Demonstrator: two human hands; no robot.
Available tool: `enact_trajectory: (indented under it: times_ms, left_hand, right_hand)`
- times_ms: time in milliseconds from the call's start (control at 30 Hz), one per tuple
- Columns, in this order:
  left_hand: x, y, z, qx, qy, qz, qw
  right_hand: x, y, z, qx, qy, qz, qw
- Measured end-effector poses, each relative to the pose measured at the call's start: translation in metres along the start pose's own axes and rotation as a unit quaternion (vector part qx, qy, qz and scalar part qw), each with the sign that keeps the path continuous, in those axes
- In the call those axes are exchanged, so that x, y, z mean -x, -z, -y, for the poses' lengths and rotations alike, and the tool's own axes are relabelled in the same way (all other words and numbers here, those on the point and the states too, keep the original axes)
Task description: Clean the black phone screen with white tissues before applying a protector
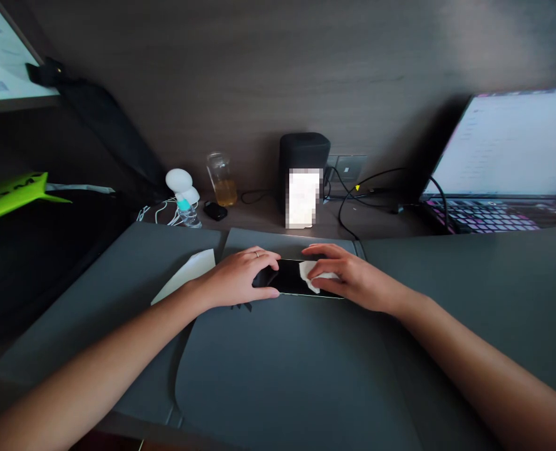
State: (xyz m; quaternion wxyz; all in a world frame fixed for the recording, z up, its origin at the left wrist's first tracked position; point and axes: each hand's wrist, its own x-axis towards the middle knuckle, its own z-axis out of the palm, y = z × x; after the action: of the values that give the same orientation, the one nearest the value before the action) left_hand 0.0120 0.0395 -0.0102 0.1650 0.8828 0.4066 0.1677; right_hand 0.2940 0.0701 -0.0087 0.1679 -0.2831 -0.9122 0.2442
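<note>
A black phone (pixel 287 277) lies flat, screen up, on a grey desk mat (pixel 278 376). My left hand (pixel 240 275) grips its left end, fingers curled over the edge, a ring on one finger. My right hand (pixel 348 279) presses a small white wipe (pixel 312 275) onto the right part of the screen, fingers closed over the wipe. A white paper packet (pixel 188 275) lies on the mat just left of my left hand.
Behind the mat stand a black speaker (pixel 303 156), a glass jar with yellow liquid (pixel 221 178), a white mushroom lamp (pixel 179 183), a small bottle (pixel 187 213) and cables. An open laptop (pixel 503 169) sits at the right. A green object (pixel 10 194) lies at the left.
</note>
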Motion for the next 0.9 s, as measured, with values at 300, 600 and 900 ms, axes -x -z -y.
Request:
enact_trajectory:
  times_ms: [300,600,900]
  left_hand:
    - [0.0,-0.001,0.001,-0.01,-0.005,-0.005,1.0]
    - [-0.001,-0.002,0.0,-0.002,0.002,0.003,1.0]
    - [-0.001,-0.003,0.001,0.01,0.002,0.005,1.0]
  right_hand:
    - [0.0,0.003,0.008,-0.014,-0.005,0.017,1.0]
    - [0.003,0.011,0.008,0.057,0.005,-0.003,0.998]
    - [0.003,0.013,0.012,0.016,-0.005,0.045,0.999]
